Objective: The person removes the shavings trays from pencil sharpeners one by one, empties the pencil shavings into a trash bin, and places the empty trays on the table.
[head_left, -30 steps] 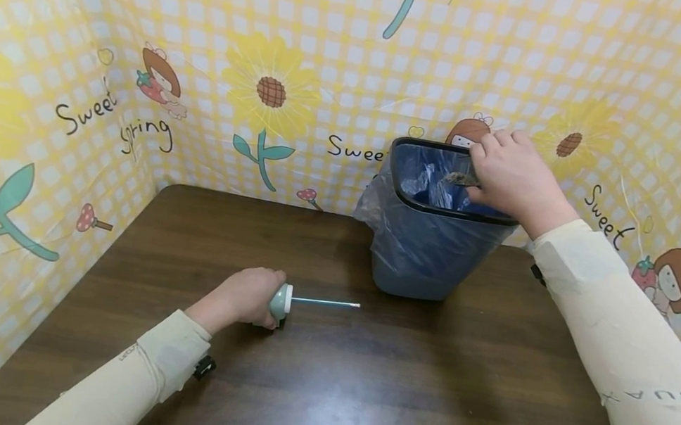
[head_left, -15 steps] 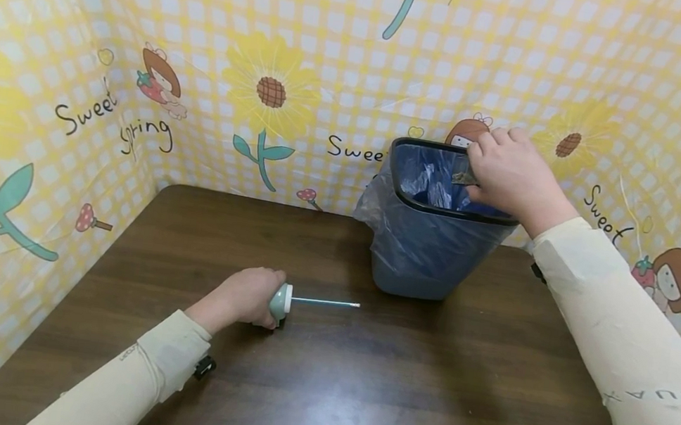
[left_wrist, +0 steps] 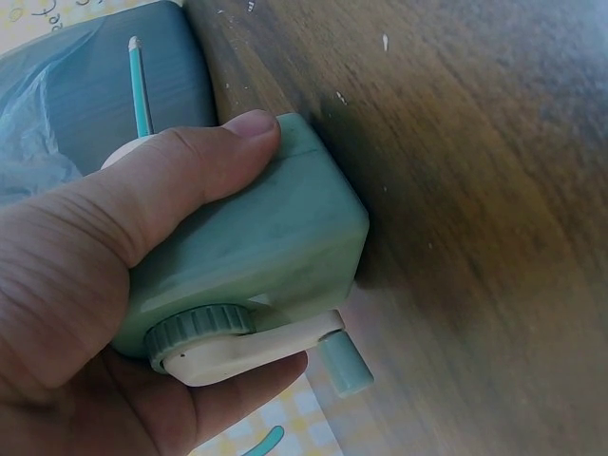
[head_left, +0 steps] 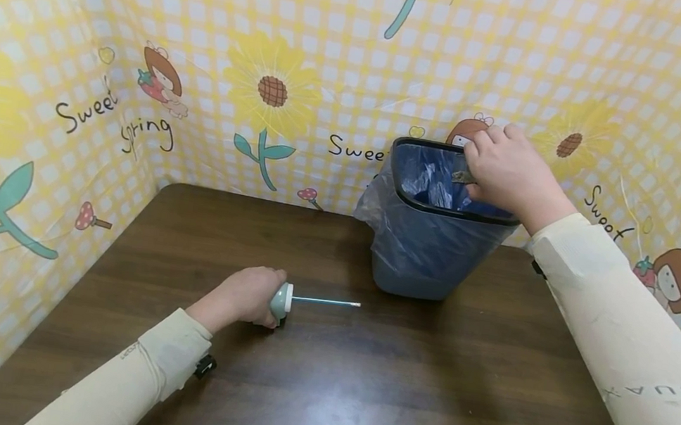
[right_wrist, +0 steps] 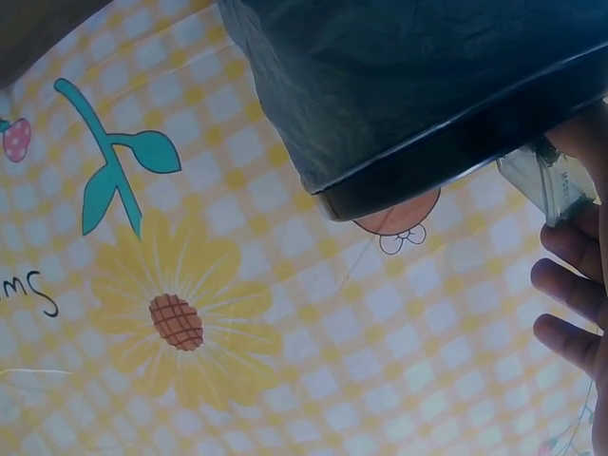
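- From where I stand, the person's left hand is wrapped round a pale green, box-shaped pencil sharpener with a white crank arm, low at the tabletop; I can't tell whether it touches.
- A thin light-blue pencil sticks straight out of the sharpener's white front, pale tip outward.
- Over by the back, the right hand pinches a small, clear plastic container at the bin's mouth, something dark inside it.
- That's a tall blue-grey plastic bin with a black rim, upright, a see-through bag bunched over its side.
- Everything stands on a dark brown wooden table before a yellow-and-white checked cloth with printed sunflowers.
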Demonstrator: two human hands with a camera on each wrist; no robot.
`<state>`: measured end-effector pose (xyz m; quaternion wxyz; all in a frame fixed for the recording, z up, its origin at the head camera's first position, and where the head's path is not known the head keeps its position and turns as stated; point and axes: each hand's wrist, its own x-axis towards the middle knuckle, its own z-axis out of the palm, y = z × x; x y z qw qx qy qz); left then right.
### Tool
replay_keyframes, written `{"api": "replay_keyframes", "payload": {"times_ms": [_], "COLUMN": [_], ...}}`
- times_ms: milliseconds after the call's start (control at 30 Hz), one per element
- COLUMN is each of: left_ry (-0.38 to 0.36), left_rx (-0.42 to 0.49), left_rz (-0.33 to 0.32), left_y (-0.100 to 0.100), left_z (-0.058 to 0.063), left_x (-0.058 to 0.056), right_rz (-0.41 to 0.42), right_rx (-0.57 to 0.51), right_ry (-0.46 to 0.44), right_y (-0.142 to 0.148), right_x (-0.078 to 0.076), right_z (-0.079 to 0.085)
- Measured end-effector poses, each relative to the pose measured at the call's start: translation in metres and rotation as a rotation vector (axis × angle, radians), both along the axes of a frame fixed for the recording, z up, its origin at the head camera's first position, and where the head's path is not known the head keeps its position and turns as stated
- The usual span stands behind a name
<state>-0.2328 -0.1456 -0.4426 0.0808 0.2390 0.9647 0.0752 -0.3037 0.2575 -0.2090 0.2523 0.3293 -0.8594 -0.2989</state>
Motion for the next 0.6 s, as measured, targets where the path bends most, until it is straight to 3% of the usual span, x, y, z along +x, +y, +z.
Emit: {"api": "replay_keyframes", "payload": {"times_ms": [600], "left_ry": [0.004], "left_rx": [0.001], "left_rz": [-0.002], "left_y": [0.0005], "left_z": [0.0011], "left_x": [-0.0007], "right_rz": [0.009], "right_rx": [0.064], "right_ry": [-0.006], "right_y": [-0.0003], "right_x": [-0.0034], "right_z": [0.0]}}
